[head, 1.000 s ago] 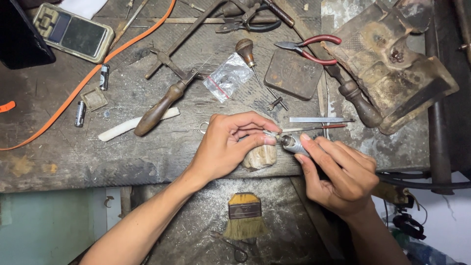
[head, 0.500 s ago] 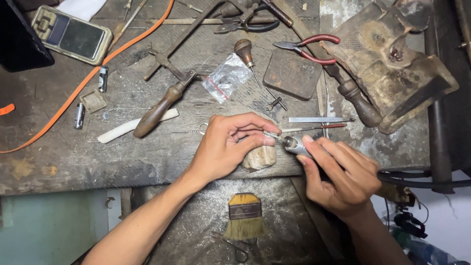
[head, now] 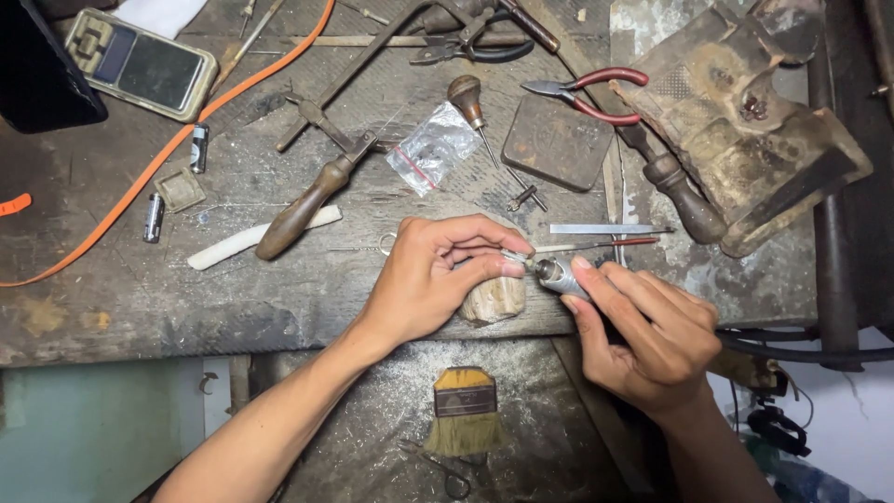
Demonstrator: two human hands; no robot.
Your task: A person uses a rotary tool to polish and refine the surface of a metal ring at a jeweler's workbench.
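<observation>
Handpiece, silver-tipped, was gripped in the right hand, fingers closed around its body, tip aimed left toward the left hand. Left hand fingers were pinched together on something small at the handpiece tip; the piece itself was too small to make out. Both hands met over a wooden bench peg at the front edge of the workbench, roughly mid-width.

Behind the hands lay two thin files, side by side. Further back: a dark flat block, red-handled pliers near the back edge, and a clear plastic bag. A wooden-handled tool lay tilted left of centre, touching a white stick. An orange strap ran from the back edge toward the left edge. A pocket scale sat at the back left corner.

Below the front edge, a flat brush rested on a dusty lower tray.
</observation>
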